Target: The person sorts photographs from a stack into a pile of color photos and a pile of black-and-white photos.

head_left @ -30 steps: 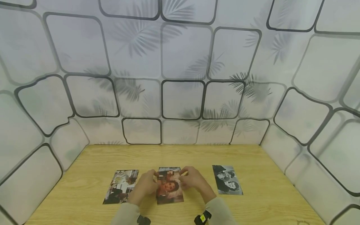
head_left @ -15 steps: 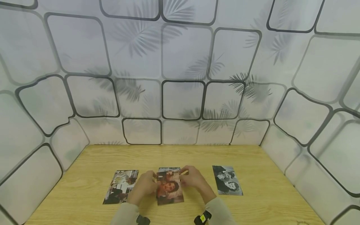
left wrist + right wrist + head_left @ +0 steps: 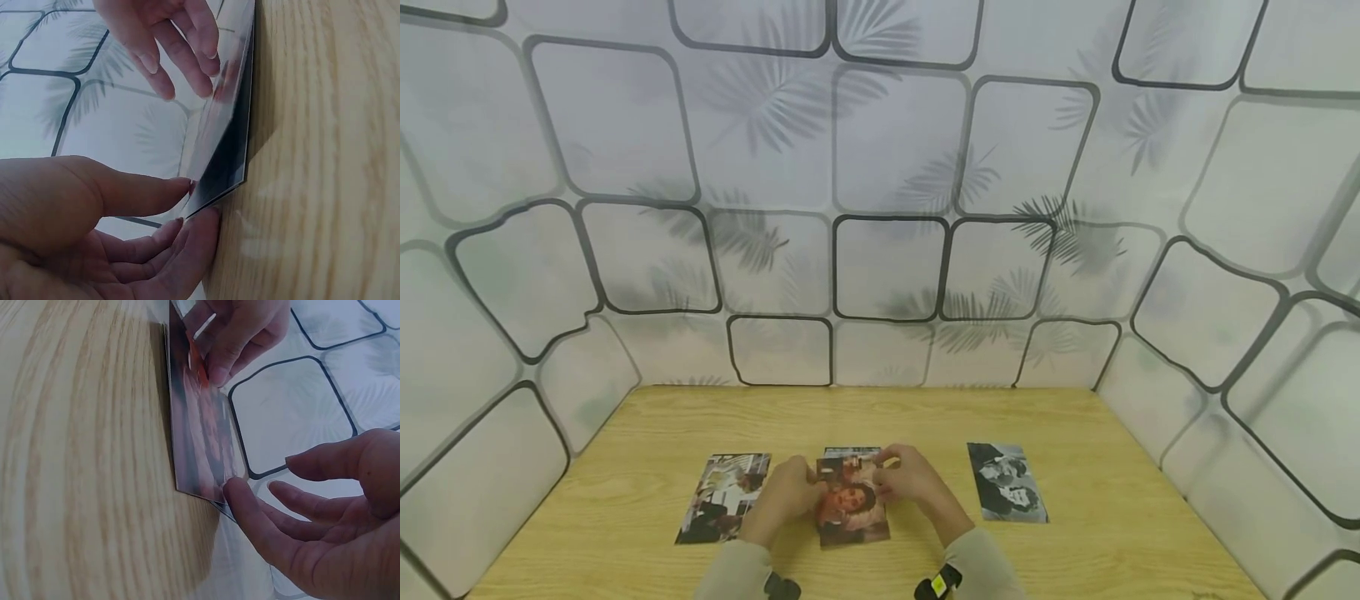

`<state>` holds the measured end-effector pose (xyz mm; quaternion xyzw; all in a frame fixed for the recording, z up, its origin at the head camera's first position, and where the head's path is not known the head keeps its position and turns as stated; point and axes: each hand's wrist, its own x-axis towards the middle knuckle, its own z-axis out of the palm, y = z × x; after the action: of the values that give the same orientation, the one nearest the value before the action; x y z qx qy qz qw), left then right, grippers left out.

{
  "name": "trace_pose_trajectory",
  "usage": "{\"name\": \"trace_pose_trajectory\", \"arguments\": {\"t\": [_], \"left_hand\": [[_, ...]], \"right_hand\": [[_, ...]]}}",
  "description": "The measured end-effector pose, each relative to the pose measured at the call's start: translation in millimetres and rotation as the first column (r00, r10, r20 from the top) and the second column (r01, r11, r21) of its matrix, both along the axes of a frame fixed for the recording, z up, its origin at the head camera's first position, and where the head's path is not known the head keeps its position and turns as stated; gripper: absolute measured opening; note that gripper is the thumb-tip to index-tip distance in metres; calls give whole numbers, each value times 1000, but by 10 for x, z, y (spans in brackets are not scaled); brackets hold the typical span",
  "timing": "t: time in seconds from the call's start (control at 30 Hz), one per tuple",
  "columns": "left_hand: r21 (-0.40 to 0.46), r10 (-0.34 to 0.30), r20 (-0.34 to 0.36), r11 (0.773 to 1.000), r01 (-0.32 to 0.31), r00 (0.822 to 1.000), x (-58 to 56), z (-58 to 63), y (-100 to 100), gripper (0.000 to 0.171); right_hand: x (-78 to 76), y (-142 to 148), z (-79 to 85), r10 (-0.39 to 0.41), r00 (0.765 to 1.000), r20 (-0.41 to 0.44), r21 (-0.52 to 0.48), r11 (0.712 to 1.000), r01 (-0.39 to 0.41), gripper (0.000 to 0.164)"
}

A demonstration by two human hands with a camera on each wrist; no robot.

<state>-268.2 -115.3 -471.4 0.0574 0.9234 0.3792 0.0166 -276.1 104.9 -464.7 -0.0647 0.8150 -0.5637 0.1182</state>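
Observation:
A reddish photo card point(image 3: 853, 504) showing people lies in front of me over another card point(image 3: 852, 451), whose far edge peeks out behind it. My left hand point(image 3: 788, 492) pinches the upper card at its left edge between thumb and fingers. In the left wrist view that card tilts up from the darker lower card point(image 3: 226, 159), leaving a wedge of space. My right hand point(image 3: 913, 479) is at the right edge. Its index fingertip point(image 3: 234, 487) touches the card's corner, while thumb and other fingers stay spread apart in the right wrist view.
A photo card with a street-like scene point(image 3: 724, 498) lies to the left. On the right lies a black-and-white photo card point(image 3: 1007, 482). The wooden table point(image 3: 1112, 517) is enclosed by patterned fabric walls point(image 3: 887, 267). Black devices point(image 3: 938, 583) sit on both wrists.
The upper card has shifted slightly nearer to me, its upper left corner showing more past the lower card. My right fingers have moved slightly left over its edge.

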Motion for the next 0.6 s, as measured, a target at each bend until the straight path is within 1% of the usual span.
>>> {"name": "trace_pose_trajectory", "arguments": {"t": [0.2, 0.37, 0.53, 0.6], "left_hand": [[2, -2, -7, 1000, 2, 1000, -13, -2, -18, 25], [25, -8, 19, 1000, 7, 1000, -6, 9, -59, 27], [63, -12, 26, 998, 10, 1000, 1, 21, -86, 26], [61, -3, 25, 998, 1, 1000, 2, 32, -90, 25]], "right_hand": [[-3, -3, -18, -15, 1000, -18, 20, 1000, 15, 34], [-18, 21, -64, -48, 998, -32, 38, 998, 49, 32], [-23, 6, -62, -35, 999, -33, 35, 999, 36, 34], [-16, -10, -54, -25, 999, -40, 38, 999, 27, 33]]}}
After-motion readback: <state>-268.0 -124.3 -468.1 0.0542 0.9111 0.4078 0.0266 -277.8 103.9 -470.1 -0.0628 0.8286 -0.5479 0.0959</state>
